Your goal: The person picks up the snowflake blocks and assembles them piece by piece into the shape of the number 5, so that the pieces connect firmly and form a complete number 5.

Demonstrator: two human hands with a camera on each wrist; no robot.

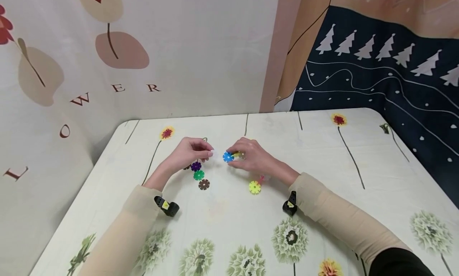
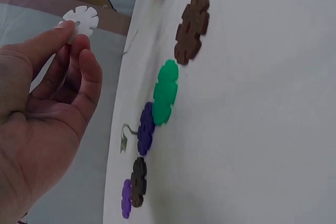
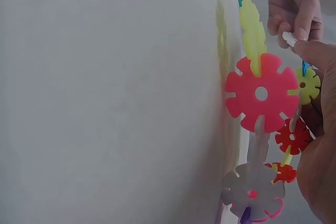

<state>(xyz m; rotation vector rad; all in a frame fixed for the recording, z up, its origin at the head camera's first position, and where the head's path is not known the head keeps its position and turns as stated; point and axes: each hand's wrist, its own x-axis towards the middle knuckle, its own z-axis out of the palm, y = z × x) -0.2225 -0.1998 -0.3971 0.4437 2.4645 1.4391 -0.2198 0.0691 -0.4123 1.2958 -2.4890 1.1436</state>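
My left hand pinches a white notched plastic disc between thumb and fingertips, above the table. To its right, my right hand holds one end of a chain of interlocking discs, with a blue disc at its tip. Just behind the blue one come a yellow-green disc and a red disc. Under the right wrist runs a row of joined discs: yellow, pink and translucent grey. Whether that row joins the held end is hidden. White and blue discs are apart.
Loose discs lie in a line beside my left hand: a brown disc, a green disc and a dark purple disc, with a dark brown disc and a violet disc farther along. A flower-print cloth covers the table.
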